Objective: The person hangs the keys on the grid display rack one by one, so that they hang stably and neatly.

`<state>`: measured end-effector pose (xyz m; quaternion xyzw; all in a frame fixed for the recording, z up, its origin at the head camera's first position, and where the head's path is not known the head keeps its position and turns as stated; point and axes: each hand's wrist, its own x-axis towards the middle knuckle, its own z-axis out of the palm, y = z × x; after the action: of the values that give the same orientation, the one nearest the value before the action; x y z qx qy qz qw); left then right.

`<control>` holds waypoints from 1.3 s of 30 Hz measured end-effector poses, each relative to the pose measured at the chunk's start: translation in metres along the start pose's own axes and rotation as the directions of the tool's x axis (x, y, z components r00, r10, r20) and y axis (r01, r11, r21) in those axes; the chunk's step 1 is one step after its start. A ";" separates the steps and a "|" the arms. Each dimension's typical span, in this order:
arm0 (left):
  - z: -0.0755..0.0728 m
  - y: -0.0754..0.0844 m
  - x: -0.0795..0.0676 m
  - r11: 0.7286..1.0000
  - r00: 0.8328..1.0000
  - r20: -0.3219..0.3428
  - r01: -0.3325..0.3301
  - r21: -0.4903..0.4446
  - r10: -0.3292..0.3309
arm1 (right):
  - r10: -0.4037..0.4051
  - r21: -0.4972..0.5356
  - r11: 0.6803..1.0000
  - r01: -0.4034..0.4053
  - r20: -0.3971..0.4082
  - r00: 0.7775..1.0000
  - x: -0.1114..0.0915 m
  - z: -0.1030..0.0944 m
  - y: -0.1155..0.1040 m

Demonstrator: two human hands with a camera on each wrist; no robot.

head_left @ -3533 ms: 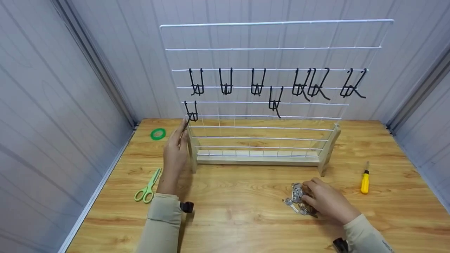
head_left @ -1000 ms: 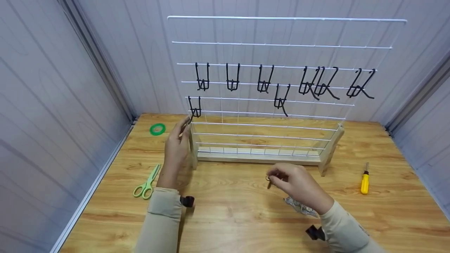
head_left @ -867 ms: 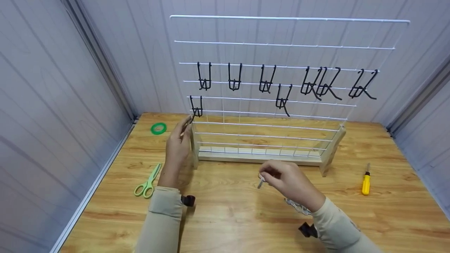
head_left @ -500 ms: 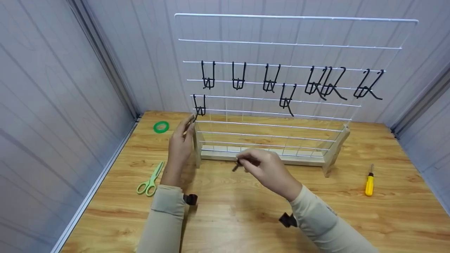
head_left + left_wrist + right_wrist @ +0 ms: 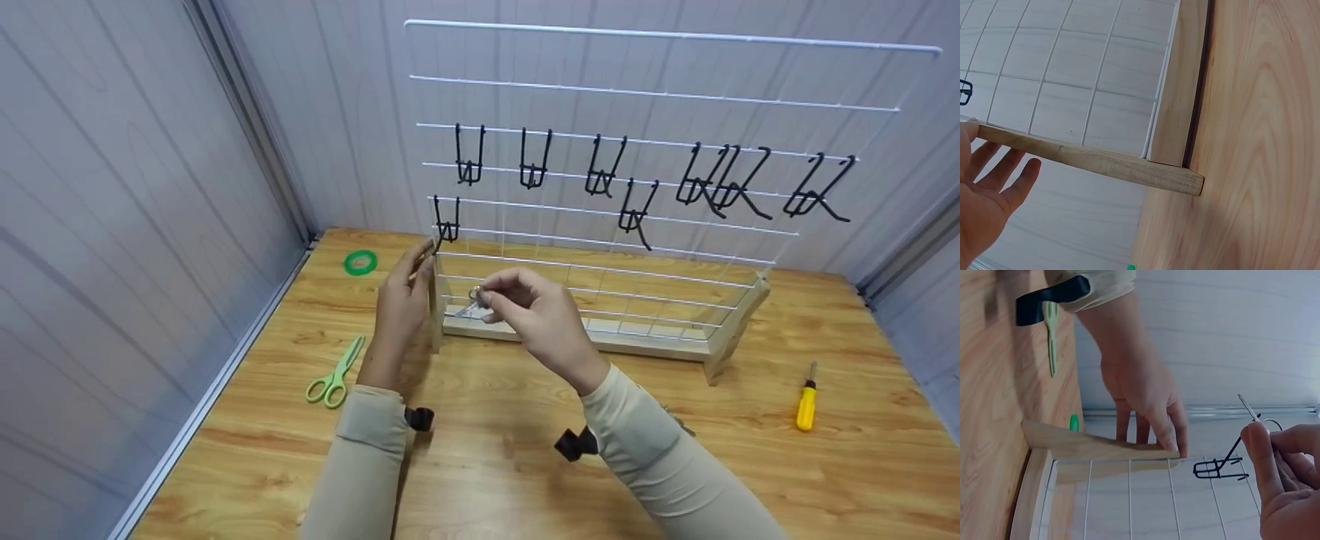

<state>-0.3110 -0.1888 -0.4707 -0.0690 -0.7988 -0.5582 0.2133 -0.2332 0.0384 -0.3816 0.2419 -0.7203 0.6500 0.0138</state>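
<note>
My right hand (image 5: 536, 315) pinches a small metal key (image 5: 469, 307) with a ring (image 5: 1275, 422) between thumb and fingertips, in front of the rack's lower left. In the right wrist view the key overlaps the prong tip of the lower-left black wire hook (image 5: 1207, 469). My left hand (image 5: 401, 300) touches the outer side of the rack's left wooden post (image 5: 1123, 167), fingers fairly straight along it. The white wire rack (image 5: 667, 35) stands upright in its wooden base (image 5: 645, 345). More keys (image 5: 679, 420) lie on the table, mostly hidden by my right sleeve.
Several black hooks (image 5: 535, 161) hang higher on the rack, prongs jutting forward. Green scissors (image 5: 337, 375) and a green tape roll (image 5: 360, 262) lie to the left. A yellow screwdriver (image 5: 806, 405) is at the right. Panelled walls stand behind and on both sides.
My right hand has left the key pile with one key, moving left and up to the rack's lower left. The left hand stays at the post. The view has shifted slightly.
</note>
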 end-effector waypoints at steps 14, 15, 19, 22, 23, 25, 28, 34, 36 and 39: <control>0.002 0.000 0.003 0.999 0.999 -0.011 -0.042 0.034 0.043 | -0.041 0.038 0.998 0.043 -0.041 0.998 0.024 0.019 -0.014; 0.002 0.000 0.003 0.999 0.999 -0.012 -0.041 0.032 0.041 | -0.042 0.039 0.998 0.043 -0.041 0.998 0.026 0.021 -0.014; 0.002 -0.002 0.003 0.999 1.000 -0.013 -0.024 0.022 0.025 | -0.036 0.051 0.998 0.038 -0.039 0.999 0.033 0.027 -0.016; 0.002 -0.002 0.004 1.000 1.000 -0.016 -0.015 0.026 0.016 | -0.038 0.060 0.997 0.041 -0.045 0.998 0.038 0.031 -0.014; 0.003 -0.002 0.004 1.000 1.000 -0.017 -0.015 0.027 0.015 | -0.040 0.060 0.997 0.042 -0.048 0.998 0.040 0.032 -0.013; 0.003 -0.001 0.004 0.999 1.000 -0.015 -0.018 0.031 0.018 | -0.040 0.060 0.997 0.043 -0.055 0.998 0.043 0.034 -0.012; 0.002 0.000 0.003 0.999 1.000 -0.003 -0.020 0.029 0.021 | -0.032 0.068 0.997 0.036 -0.060 0.998 0.045 0.036 -0.011; 0.001 0.000 0.001 0.999 1.000 0.005 -0.023 0.030 0.022 | -0.012 0.071 0.997 0.017 -0.070 0.997 0.049 0.040 -0.006; 0.001 0.000 0.001 0.999 1.000 0.000 -0.019 0.032 0.019 | -0.005 0.069 0.998 0.010 -0.069 0.998 0.050 0.040 -0.005; 0.000 0.000 0.000 0.999 1.000 -0.004 -0.018 0.028 0.018 | 0.007 0.069 0.998 -0.003 -0.068 0.998 0.051 0.041 -0.004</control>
<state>-0.3112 -0.1889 -0.4705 -0.0722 -0.8054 -0.5452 0.2210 -0.2647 -0.0176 -0.3672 0.2181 -0.6971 0.6824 0.0284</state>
